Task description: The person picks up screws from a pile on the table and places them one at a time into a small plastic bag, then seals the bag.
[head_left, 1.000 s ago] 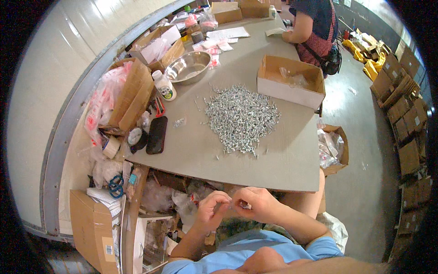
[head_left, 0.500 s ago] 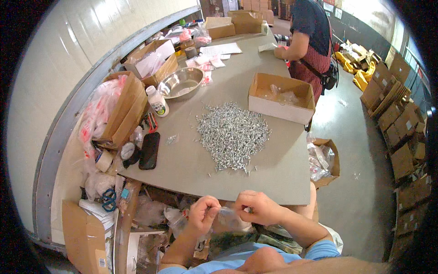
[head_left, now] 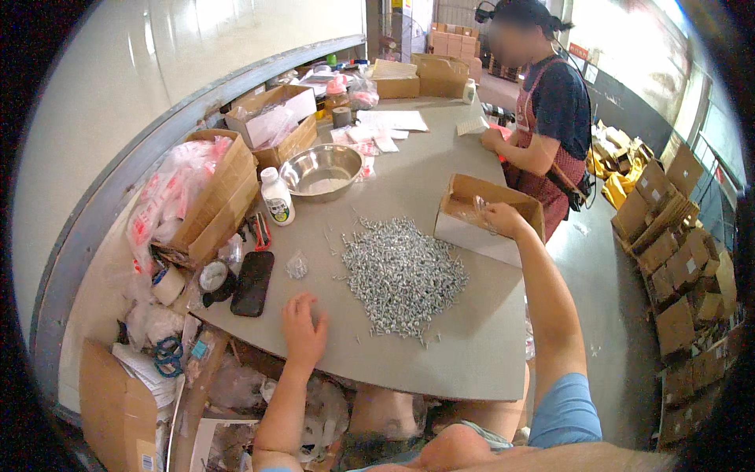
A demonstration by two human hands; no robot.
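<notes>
My left hand (head_left: 304, 330) rests at the near edge of the table, fingers loosely spread and holding nothing. Close to it lie a black phone (head_left: 252, 285) and a small clear bag of screws (head_left: 296, 265). My right arm stretches forward over an open cardboard box (head_left: 481, 237) with a white front. There my right hand (head_left: 505, 219) has its fingers pinched at a small clear plastic bag (head_left: 479, 206); the bag's contents are hard to make out. A large heap of silvery screws (head_left: 403, 277) covers the table between my hands.
A steel bowl (head_left: 322, 171), a white bottle (head_left: 276, 197) and a red-handled tool (head_left: 260, 232) stand or lie left of the heap. Cardboard boxes (head_left: 214, 197) with plastic bags line the left edge. Across the table, a person (head_left: 550, 110) in an apron stands at the right side.
My hands have parted from the clear bag they held together near my body. The right has reached into the box; the left has come down on the table.
</notes>
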